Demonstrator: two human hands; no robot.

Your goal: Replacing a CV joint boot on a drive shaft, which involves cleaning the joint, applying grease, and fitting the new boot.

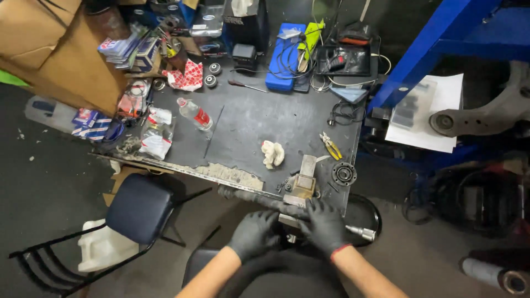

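Gripping the vise (301, 187) at the counter's (248, 121) near edge.
My left hand (255, 234) and right hand (326, 226) both clench around its lower part.

**Gloved hands at the vise on the bench edge**

We look down on a dark bench (248, 118) cluttered along its far side. At the near edge sits a small metal vise (303, 185). Our left hand (254, 234), in a black glove, rests just below the bench edge, fingers curled. Our right hand (326, 226), also gloved, lies against the base of the vise, beside a metal handle (361, 233) that sticks out to the right. Near the vise we see a round bearing (344, 174), yellow-handled pliers (331, 146) and a crumpled white rag (272, 153). A plastic bottle (195, 115) lies farther left. A dark blue chair (141, 207) stands at the left of the bench.
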